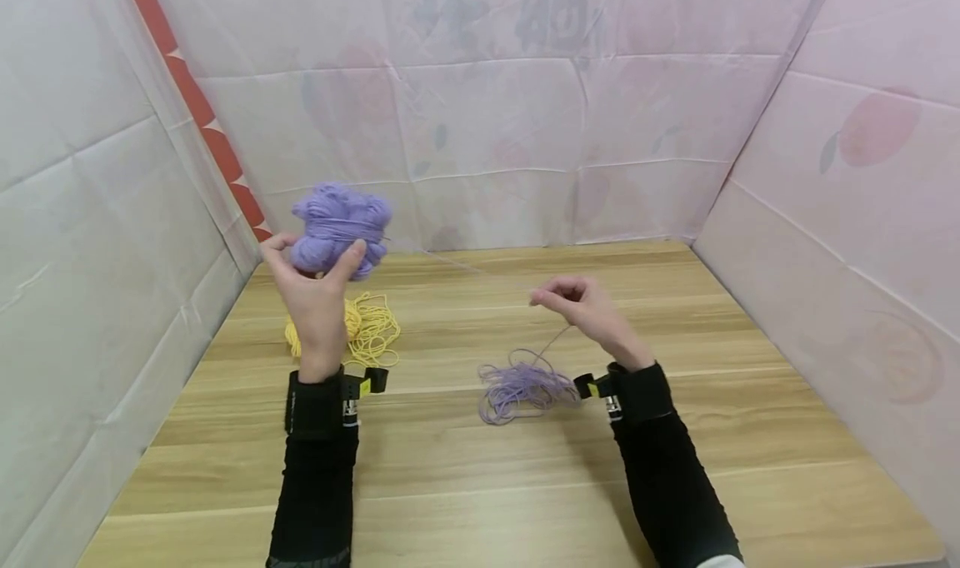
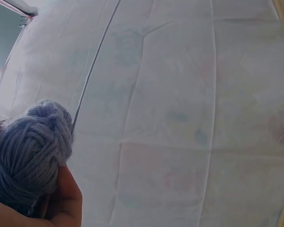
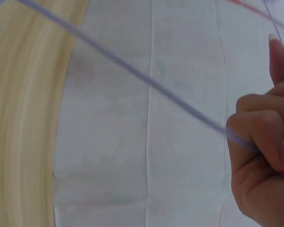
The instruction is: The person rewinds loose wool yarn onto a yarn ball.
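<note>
My left hand [image 1: 311, 301] grips a purple ball of yarn [image 1: 341, 226], raised above the back left of the table, thumb on its near side. In the left wrist view the ball [image 2: 35, 151] shows wound strands, and one taut strand [image 2: 92, 66] runs up from it. To the right, my right hand [image 1: 588, 314] pinches that yarn, held above the table. From the right hand's curled fingers [image 3: 260, 127] the strand [image 3: 132, 71] trails away in the right wrist view, down to a loose purple heap [image 1: 525, 389] on the table.
Behind my left wrist lies a yellow yarn bundle [image 1: 371, 331] with loose loops, partly hidden by the hand. The wooden table [image 1: 450, 485] is bounded by white printed sheeting [image 1: 480, 127] at the back and both sides. Black bands with small cameras circle both wrists.
</note>
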The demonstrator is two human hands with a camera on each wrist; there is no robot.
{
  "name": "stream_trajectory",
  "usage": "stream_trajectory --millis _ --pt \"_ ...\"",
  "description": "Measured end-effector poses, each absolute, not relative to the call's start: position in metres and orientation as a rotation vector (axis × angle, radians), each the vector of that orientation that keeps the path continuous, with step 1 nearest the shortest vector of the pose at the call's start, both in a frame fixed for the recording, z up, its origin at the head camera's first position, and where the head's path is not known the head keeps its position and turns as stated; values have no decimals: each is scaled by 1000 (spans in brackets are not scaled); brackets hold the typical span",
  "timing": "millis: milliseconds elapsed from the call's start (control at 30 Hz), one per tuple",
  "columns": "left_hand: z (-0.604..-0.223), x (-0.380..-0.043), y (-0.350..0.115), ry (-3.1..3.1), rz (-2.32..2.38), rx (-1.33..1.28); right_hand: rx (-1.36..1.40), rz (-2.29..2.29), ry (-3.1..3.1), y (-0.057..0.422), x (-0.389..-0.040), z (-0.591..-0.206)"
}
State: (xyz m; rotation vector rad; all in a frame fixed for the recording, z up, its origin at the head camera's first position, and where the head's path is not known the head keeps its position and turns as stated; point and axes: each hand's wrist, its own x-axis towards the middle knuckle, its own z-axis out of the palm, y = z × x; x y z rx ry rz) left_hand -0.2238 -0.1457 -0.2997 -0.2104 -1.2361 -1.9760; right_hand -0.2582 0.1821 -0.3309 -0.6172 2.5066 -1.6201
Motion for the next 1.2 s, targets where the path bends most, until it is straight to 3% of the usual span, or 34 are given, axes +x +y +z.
stream_trajectory --millis 200,400,500,833,1200 --pt "-297 -222 -163 -1081 -1979 -135 -542 -1553 2562 234 -265 -329" --pt "-294 -219 -161 -1239 -2015 -154 -608 -1141 2618 264 -270 -338" --pt "-294 -218 -147 -1488 -2022 -206 -650 -1084 2607 247 -270 -341" --pt "-305 -216 -81 -2100 -2045 -579 -1028 -1627 2146 121 -249 -355" --pt "-311 -224 -87 -2126 -1724 -472 -1108 -1621 2289 139 -232 -332"
